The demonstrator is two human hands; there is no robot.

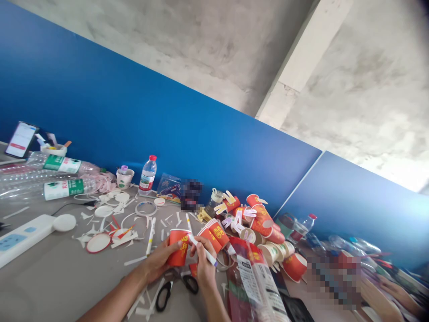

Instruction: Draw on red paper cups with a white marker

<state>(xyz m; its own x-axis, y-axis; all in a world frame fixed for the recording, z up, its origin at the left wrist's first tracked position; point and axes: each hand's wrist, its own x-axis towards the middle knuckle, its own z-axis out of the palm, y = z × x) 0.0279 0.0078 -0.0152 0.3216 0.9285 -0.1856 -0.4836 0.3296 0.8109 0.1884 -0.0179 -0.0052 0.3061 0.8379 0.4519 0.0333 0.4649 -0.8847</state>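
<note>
My left hand (160, 260) is wrapped round a red paper cup (178, 248) just above the grey table (53, 277). My right hand (203, 264) pinches a white marker pen (201, 248), and the pen's tip rests against the cup's side. Black-handled scissors (174, 286) lie on the table right under both hands. More red paper cups (214, 235) lie on their sides just beyond my right hand.
A heap of red cups (264, 223) with paper ears fills the right. Paper scraps and cut rings (146, 208), a second pen (150, 235), water bottles (148, 175), a power strip (20, 237) and a phone (20, 139) lie left. A blue partition (134, 116) backs the table.
</note>
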